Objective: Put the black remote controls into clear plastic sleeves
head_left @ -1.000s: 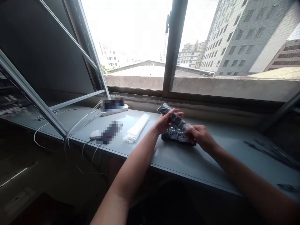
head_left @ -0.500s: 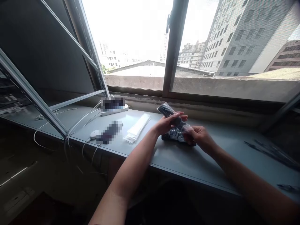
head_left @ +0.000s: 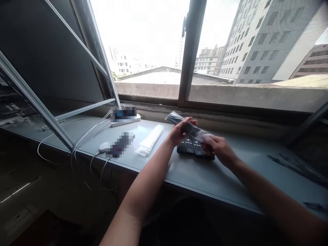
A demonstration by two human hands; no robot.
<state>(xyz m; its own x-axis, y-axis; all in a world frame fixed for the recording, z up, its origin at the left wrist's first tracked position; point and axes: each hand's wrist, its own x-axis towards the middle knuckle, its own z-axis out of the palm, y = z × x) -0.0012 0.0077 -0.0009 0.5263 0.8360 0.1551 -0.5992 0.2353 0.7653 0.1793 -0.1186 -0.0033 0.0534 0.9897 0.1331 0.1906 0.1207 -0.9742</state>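
A dark remote control in a clear plastic sleeve is held up between my two hands, slanting down to the right. My left hand grips it around the middle, thumb on top. At the sleeve's lower right end, the closed fingers of my right hand pinch the plastic. Beneath them several black remote controls lie side by side on the grey table; my hands and the sleeve cover part of them.
A stack of clear plastic sleeves lies left of my forearm. Farther left are a blurred-out device, a white power strip, cables and a metal frame. Dark bagged items lie at right. A window stands behind.
The sleeved remote control has shifted left and now lies flatter. My left hand has turned and moved slightly up with it, while my right hand stays at the sleeve's end.
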